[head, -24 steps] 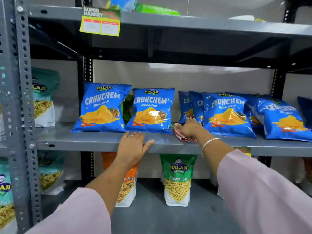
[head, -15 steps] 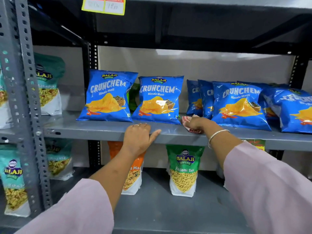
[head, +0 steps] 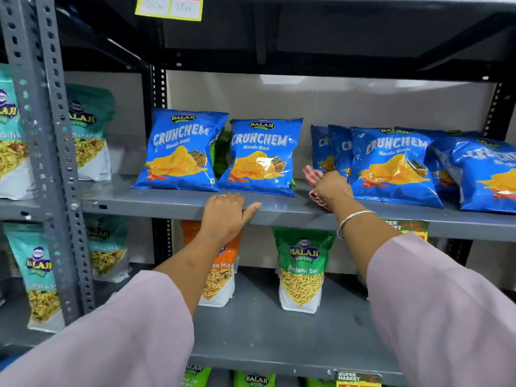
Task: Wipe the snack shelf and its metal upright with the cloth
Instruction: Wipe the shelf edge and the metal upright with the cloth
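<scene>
A grey metal snack shelf (head: 156, 203) runs across the middle of the view, with blue Crunchem bags (head: 181, 150) standing on it. My right hand (head: 332, 188) is closed on a red-and-white checked cloth (head: 312, 174), pressed onto the shelf in the gap between two groups of bags. My left hand (head: 226, 216) rests on the shelf's front edge, fingers over the lip and thumb spread along it. The perforated grey upright (head: 53, 152) rises at the left, apart from both hands.
More blue bags (head: 391, 163) crowd the shelf to the right of the cloth. Below stand a green Ratlami Sev pouch (head: 303, 272) and an orange mix pouch (head: 220, 272). Teal pouches (head: 89, 135) fill the left bay. A yellow price tag (head: 170, 7) hangs above.
My right hand has pushed the cloth a little deeper between the bags and bunched it up. The left hand keeps its place on the shelf edge. The view has tilted down.
</scene>
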